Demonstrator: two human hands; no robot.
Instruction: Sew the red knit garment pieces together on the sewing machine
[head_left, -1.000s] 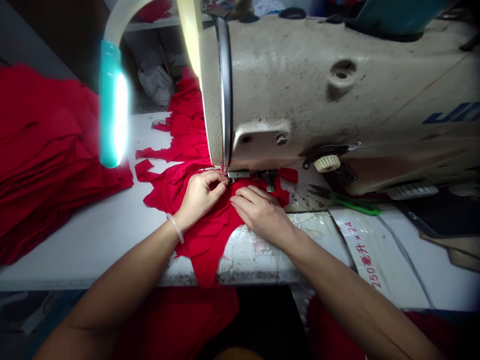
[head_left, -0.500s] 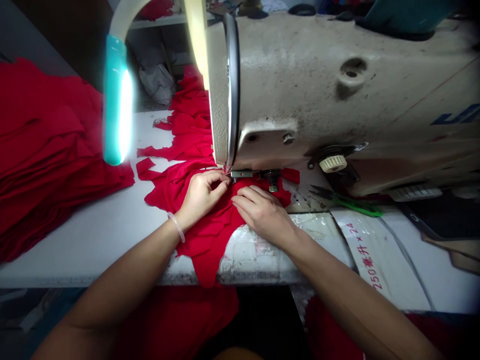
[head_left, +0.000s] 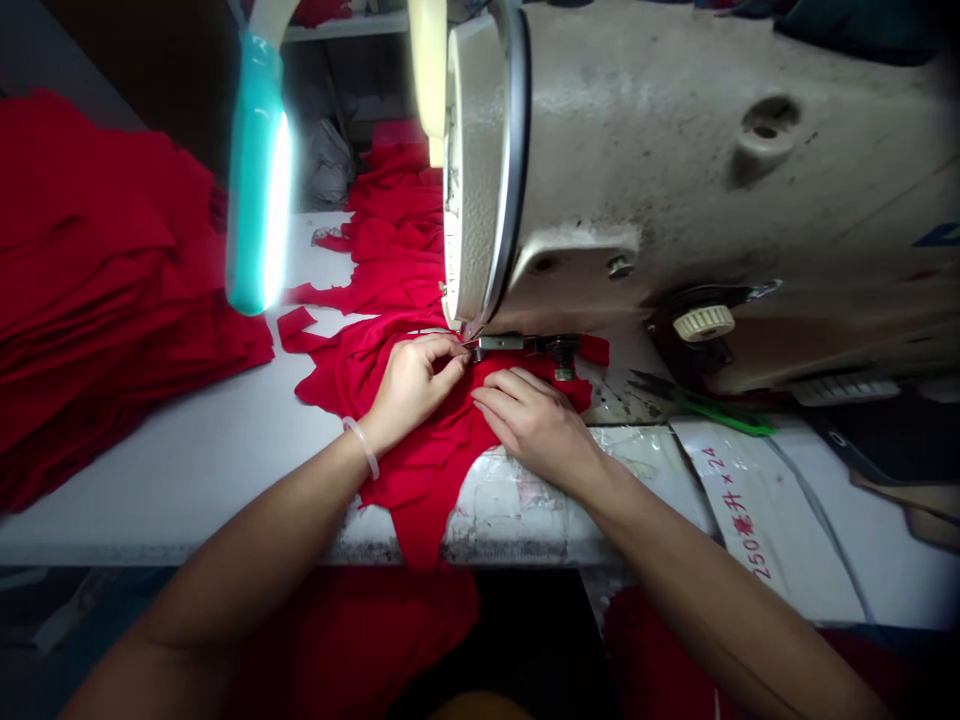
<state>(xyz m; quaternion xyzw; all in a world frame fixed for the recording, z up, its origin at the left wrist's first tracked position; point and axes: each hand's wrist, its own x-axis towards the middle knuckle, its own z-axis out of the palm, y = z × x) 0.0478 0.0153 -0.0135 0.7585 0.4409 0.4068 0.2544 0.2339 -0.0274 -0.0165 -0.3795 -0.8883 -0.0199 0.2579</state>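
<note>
Red knit fabric [head_left: 424, 490] hangs over the front edge of the bench [head_left: 172, 500]. The left hand [head_left: 414, 385], wearing a clear bangle [head_left: 361, 447], is curled and pinching the cloth beside the presser foot [head_left: 510, 343]. The right hand [head_left: 534, 425] lies open, pressing the cloth flat. Beyond stand the sewing machine [head_left: 675, 150] and teal lamp [head_left: 255, 180]; folded red cloth [head_left: 97, 300] is stacked at the bench's left end, green-handled scissors [head_left: 727, 418] at right.

There are two hands, the left hand [head_left: 412, 390] and the right hand [head_left: 536, 425], one sewing machine [head_left: 675, 150], one bangle [head_left: 362, 447], one lamp [head_left: 255, 180], one pair of green-handled scissors [head_left: 720, 412] at right, one stack of red fabric [head_left: 112, 290] at left, and one heap of red cloth [head_left: 420, 470] under the hands.
</note>
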